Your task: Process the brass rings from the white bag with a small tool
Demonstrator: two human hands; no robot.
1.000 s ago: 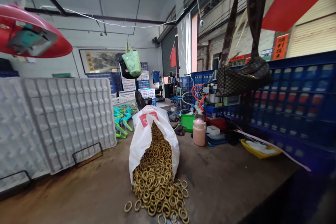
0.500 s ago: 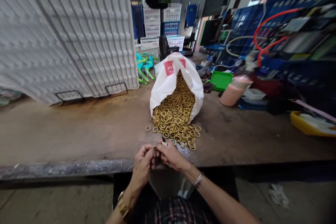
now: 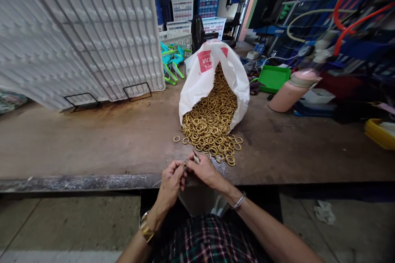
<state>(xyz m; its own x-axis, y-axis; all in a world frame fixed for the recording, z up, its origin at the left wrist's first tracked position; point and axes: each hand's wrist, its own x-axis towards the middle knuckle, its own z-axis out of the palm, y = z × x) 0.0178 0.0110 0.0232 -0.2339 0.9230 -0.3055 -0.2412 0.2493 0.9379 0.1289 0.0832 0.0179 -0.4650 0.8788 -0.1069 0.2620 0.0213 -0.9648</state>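
Lost to View

The piece (image 3: 185, 165) pinched by the left hand (image 3: 171, 179) is too small to identify; the right hand (image 3: 205, 169) covers part of a slim tool (image 3: 196, 157). The white bag (image 3: 196, 98) hides its farther rings (image 3: 212, 121). The right edge crops the yellow tray (image 3: 377, 134) and blurred orange hose (image 3: 338, 42); white panels (image 3: 101, 28) run off left.

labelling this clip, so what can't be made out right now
All in the head view:
Small piece between left hand and right hand: too small, mostly covered by both hands.
Dark-tipped item in the right hand: lower part covered by that hand.
How far the rings reach inside the white bag: hidden by its sides.
Yellow tray: cut off by the right edge.
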